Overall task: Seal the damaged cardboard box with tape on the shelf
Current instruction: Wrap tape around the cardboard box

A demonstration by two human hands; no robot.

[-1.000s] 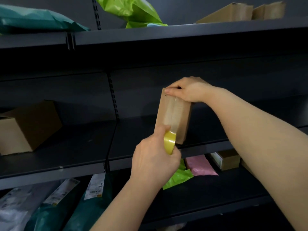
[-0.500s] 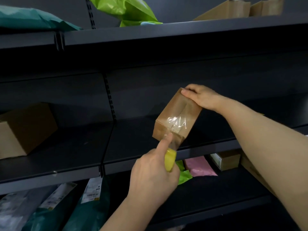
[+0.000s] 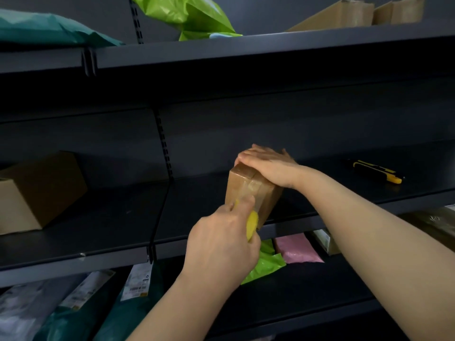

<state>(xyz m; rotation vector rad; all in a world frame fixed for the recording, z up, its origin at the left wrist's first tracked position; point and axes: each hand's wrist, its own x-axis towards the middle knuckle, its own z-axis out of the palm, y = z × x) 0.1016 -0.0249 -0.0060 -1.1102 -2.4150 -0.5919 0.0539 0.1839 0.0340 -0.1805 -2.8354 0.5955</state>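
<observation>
Taping the cardboard box point(image 3: 243, 190), the left hand point(image 3: 221, 249) grips the tape roll point(image 3: 252, 226), right hand point(image 3: 268, 166) pressing flat-fingered on top (next, probably the knife point(image 3: 376, 174) at right).

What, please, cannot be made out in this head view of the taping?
Head view only.
The tape roll: mostly hidden in the grip of the left hand.
The small box: top covered by the right hand resting on it; far sides face away.
The parcel labels at lower left: too small and blurred to read.
The large box: cut off by the left edge.
</observation>
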